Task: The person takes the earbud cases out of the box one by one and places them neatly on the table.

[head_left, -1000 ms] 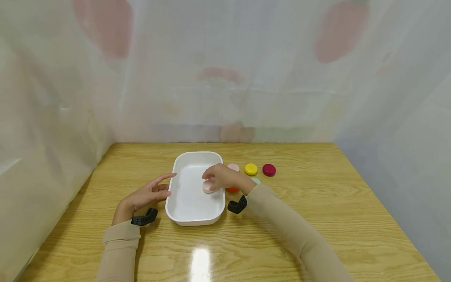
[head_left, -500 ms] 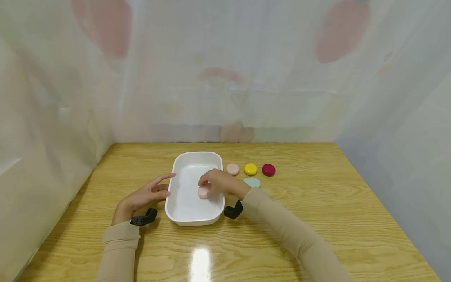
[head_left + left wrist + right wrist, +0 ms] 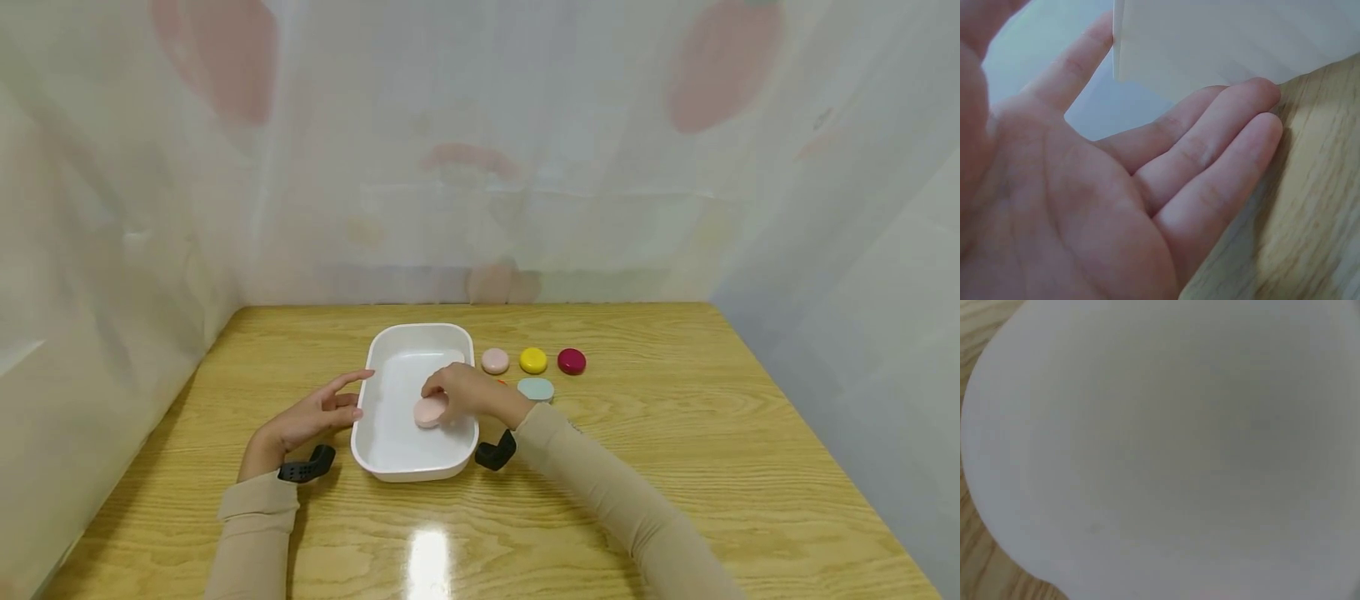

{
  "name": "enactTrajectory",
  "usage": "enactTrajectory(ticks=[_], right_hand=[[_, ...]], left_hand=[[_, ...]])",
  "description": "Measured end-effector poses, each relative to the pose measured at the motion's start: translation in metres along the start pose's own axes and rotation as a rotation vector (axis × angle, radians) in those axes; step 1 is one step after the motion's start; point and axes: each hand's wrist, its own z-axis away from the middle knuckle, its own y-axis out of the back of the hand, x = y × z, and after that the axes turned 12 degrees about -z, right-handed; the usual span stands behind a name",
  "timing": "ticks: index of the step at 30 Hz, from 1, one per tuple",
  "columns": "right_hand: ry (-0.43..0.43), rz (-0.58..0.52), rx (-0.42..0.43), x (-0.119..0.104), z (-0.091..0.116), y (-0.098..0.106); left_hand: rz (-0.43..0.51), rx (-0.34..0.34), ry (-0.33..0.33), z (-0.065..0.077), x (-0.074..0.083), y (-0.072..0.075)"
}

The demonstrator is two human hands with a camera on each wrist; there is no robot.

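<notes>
A white rectangular basin (image 3: 390, 442) with rounded corners stands on the wooden table in the head view. My left hand (image 3: 307, 418) is at its left side, fingers extended. In the left wrist view the fingertips (image 3: 1259, 92) meet the basin's outer wall (image 3: 1172, 47), one of them higher up at its edge. Inside the basin, right of centre, my right hand (image 3: 465, 390) pinches a pale pink round disc (image 3: 428, 411) from above. A pale wall of the basin (image 3: 1166, 444) fills most of the right wrist view and hides the right hand there.
Right of the basin lie a light pink disc (image 3: 495, 361), a yellow disc (image 3: 533, 360) and a dark red disc (image 3: 572, 361) in a row. A mint oval piece (image 3: 536, 389) lies in front of them, with a sliver of orange-red beside it, mostly covered by the right hand.
My right hand has moved slightly left and toward me inside the basin, carrying the pale pink disc along. The left hand stays in place at the basin's side.
</notes>
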Motion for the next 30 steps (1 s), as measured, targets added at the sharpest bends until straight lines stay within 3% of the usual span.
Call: enactTrajectory(ticks=[7, 11, 17, 30], right_hand=[[0.099, -0.317, 0.097, 0.008, 0.009, 0.001], [0.148, -0.417, 0.154, 0.008, 0.02, 0.006], [0.182, -0.49, 0.246, 0.016, 0.04, 0.018], [0.082, -0.529, 0.435, 0.063, 0.108, 0.039]], left_hand=[[-0.004, 0.002, -0.002, 0.001, 0.001, 0.0], [-0.004, 0.0, -0.004, 0.003, 0.002, 0.001], [-0.004, 0.0, -0.018, 0.005, 0.005, 0.002], [0.032, -0.017, -0.044, 0.004, 0.004, 0.002]])
